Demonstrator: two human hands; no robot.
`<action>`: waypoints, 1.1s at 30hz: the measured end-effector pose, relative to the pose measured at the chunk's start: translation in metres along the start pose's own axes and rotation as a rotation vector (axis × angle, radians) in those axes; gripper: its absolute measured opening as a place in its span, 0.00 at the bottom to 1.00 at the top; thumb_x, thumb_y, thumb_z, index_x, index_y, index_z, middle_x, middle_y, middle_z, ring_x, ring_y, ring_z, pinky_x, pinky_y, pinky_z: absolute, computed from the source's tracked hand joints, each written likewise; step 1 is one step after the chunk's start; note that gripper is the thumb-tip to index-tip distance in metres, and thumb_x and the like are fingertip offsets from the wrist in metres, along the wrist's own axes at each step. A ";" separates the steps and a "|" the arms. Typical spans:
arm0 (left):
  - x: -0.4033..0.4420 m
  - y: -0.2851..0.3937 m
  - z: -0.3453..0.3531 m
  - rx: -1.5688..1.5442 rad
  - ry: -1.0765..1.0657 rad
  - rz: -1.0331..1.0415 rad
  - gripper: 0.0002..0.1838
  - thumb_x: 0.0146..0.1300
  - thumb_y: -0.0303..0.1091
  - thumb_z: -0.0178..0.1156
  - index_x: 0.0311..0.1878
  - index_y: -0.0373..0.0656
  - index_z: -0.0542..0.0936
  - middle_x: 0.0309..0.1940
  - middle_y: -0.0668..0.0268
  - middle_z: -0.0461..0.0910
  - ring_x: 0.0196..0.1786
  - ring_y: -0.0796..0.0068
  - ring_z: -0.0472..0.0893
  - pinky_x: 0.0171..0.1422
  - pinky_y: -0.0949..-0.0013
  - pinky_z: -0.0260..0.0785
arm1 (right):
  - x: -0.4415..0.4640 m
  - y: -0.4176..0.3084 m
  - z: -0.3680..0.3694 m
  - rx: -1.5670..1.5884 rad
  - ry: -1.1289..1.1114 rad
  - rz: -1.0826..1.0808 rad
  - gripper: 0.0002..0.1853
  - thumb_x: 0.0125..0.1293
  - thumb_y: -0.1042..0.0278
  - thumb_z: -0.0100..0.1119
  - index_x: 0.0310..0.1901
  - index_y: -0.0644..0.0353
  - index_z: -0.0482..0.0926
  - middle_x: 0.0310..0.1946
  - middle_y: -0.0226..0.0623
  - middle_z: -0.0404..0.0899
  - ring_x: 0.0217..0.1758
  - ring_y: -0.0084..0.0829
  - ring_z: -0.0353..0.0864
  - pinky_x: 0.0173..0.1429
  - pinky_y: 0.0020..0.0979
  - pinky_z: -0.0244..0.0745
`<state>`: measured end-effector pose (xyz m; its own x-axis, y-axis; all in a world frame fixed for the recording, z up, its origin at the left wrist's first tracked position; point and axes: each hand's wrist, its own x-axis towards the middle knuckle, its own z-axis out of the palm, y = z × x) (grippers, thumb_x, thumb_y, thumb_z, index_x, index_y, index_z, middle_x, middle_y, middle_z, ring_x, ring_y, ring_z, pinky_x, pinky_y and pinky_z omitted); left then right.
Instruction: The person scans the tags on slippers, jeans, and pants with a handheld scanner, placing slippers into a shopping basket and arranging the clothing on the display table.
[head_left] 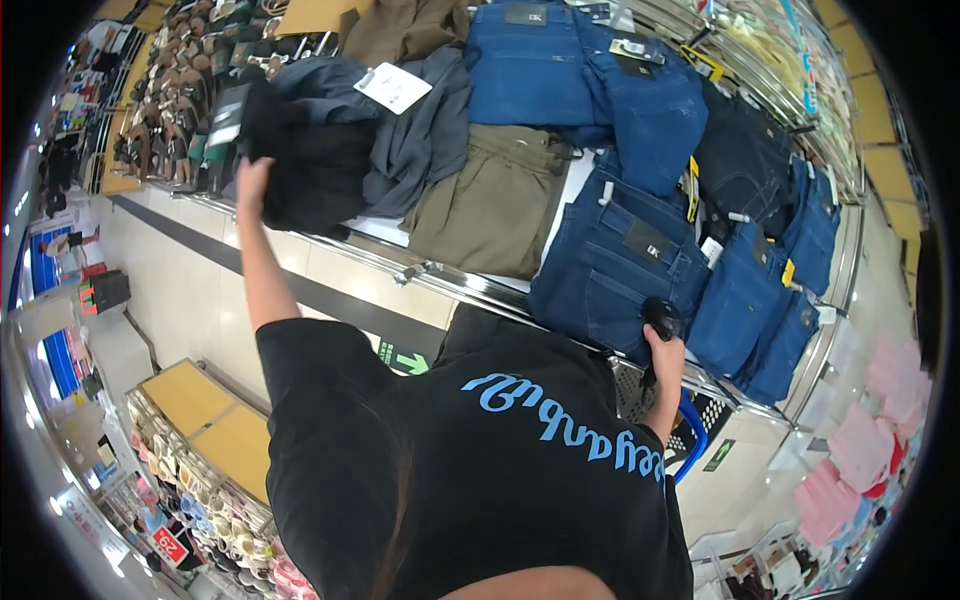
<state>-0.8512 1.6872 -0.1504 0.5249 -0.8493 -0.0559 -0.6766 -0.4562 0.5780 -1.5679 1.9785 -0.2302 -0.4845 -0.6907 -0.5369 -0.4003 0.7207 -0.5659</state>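
My left hand (254, 187) is closed on the edge of a black garment (310, 165) at the left end of the display. A white label on this garment is blurred. Lower right, my right hand (664, 347) grips a black scanner-like device (661, 317) in front of folded blue jeans (620, 255). Beside the black garment lie dark grey clothes (425, 115) with a white tag (394, 88) on top. Olive trousers (495, 200) rest in the middle, near the front rail.
More blue jeans (530, 70) lie at the back, others (740, 300) at the right. A metal rail (440, 275) edges the display. Shoes (180, 90) fill racks at the upper left. A blue-handled cart (693, 430) stands by my right arm. Pink clothes (860, 440) hang farther right.
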 end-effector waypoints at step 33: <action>-0.166 0.125 0.136 0.336 -0.046 0.300 0.40 0.45 0.38 0.61 0.66 0.47 0.62 0.39 0.46 0.79 0.43 0.45 0.78 0.49 0.52 0.71 | -0.002 -0.015 0.000 -0.099 0.019 0.063 0.24 0.52 0.48 0.64 0.36 0.66 0.82 0.29 0.53 0.82 0.38 0.46 0.83 0.43 0.37 0.72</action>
<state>-1.0931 1.7353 -0.1795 0.2617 -0.9645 0.0337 -0.9295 -0.2425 0.2780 -1.5608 1.9692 -0.2203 -0.5256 -0.6433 -0.5567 -0.4434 0.7656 -0.4661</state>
